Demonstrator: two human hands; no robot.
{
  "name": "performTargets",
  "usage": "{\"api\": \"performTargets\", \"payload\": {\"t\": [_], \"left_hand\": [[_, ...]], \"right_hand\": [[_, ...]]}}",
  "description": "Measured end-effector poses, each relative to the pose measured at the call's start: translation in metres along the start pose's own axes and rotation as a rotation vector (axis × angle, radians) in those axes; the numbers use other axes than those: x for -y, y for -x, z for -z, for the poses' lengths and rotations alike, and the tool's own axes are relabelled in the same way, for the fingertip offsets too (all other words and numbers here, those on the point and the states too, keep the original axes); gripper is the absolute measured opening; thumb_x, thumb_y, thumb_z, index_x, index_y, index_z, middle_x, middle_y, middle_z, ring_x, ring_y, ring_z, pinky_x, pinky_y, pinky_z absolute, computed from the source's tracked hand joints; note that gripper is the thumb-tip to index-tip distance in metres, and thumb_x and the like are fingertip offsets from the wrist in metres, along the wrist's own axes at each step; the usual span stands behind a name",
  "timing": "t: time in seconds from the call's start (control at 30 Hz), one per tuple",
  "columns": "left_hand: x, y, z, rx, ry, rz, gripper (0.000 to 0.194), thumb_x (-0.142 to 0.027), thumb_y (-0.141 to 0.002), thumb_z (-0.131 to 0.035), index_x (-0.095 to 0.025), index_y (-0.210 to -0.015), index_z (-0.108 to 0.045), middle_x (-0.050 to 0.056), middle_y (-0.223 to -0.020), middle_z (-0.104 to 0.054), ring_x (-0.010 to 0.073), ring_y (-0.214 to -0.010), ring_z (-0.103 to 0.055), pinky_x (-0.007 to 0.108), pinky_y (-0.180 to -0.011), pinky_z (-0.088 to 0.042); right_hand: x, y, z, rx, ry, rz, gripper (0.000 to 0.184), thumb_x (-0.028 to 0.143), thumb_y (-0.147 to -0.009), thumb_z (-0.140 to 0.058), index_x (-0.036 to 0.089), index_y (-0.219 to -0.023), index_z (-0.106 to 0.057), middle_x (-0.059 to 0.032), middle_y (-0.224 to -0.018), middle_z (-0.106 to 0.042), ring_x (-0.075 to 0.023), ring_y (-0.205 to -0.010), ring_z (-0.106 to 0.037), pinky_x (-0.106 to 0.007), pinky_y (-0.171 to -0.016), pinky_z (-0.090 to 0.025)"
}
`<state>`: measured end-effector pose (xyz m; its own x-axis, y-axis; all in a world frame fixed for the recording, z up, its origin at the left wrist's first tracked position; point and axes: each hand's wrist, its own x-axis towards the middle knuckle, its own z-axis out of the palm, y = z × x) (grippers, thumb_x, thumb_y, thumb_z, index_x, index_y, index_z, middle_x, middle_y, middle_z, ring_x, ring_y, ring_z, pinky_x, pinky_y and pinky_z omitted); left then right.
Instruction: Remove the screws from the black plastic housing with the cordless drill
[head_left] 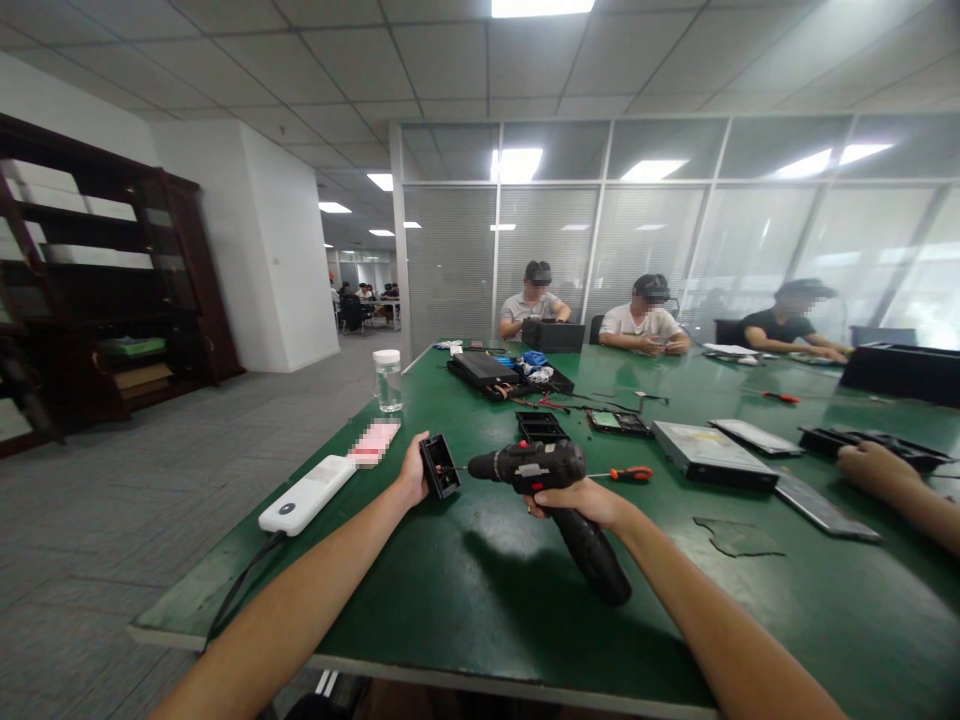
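**Two bare hands hold a power drill up to a small black box over a green table**

The right hand [583, 502] is wrapped around the grip of a black drill [538, 466]; whether the trigger is pressed cannot be told. The left hand [412, 474] grasps a small black box [441, 466] by its left side, tilted, with its open face towards the drill. The thin drill bit points into that opening; what its tip touches is too small to tell.

The step in hand appears to be drill work inside the box. The next move seems to call for a firm left hold and the bit kept in line.

The box is above the table [390, 605], nearer its left edge than its right. Just behind the drill lies a screwdriver [631, 474] with an orange handle; beyond, towards the far edge, is a black frame [541, 427]. Along the left edge are a white power bar [307, 496] and a lidded clear jar [388, 384]. Towards the right edge, a flat metal drive [712, 454] lies near another person's hand [881, 464]. Three people sit around the table's far side.
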<state>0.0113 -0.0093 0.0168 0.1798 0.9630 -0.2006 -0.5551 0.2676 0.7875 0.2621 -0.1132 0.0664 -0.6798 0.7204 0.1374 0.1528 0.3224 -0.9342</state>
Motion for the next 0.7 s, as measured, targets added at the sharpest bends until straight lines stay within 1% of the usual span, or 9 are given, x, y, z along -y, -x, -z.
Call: {"api": "performTargets", "payload": {"t": [0.17, 0.4, 0.7], "left_hand": [[-0.0003, 0.0002, 0.0002, 0.028, -0.005, -0.003, 0.032, -0.047, -0.06, -0.041, -0.015, -0.06, -0.047, 0.002, -0.051, -0.049, 0.0149, -0.044, -0.048, 0.031, -0.047, -0.041], [-0.0003, 0.0015, -0.0012, 0.007, -0.002, 0.003, 0.032, -0.046, -0.061, -0.04, -0.015, -0.061, -0.047, 0.002, -0.051, -0.049, 0.0148, -0.044, -0.048, 0.03, -0.045, -0.04], [0.0022, -0.0053, 0.0051, 0.051, -0.013, -0.023, 0.033, -0.048, -0.06, -0.042, -0.015, -0.061, -0.047, 0.003, -0.052, -0.049, 0.0153, -0.045, -0.049, 0.031, -0.046, -0.041]], "right_hand": [[-0.001, -0.0004, -0.0001, 0.0, -0.001, -0.007, 0.023, 0.029, -0.07, -0.047, 0.008, -0.077, -0.052, -0.004, -0.069, -0.049, -0.0114, -0.066, -0.045, -0.028, -0.068, -0.034], [-0.0061, -0.0012, 0.0005, -0.025, -0.059, -0.019, 0.024, 0.03, -0.068, -0.049, 0.008, -0.079, -0.051, -0.0042, -0.069, -0.05, -0.0114, -0.065, -0.046, -0.028, -0.067, -0.035], [-0.0083, -0.001, 0.0008, -0.023, -0.082, -0.015, 0.026, 0.028, -0.068, -0.049, 0.007, -0.084, -0.051, -0.0049, -0.07, -0.05, -0.0119, -0.066, -0.046, -0.029, -0.067, -0.035]]}}
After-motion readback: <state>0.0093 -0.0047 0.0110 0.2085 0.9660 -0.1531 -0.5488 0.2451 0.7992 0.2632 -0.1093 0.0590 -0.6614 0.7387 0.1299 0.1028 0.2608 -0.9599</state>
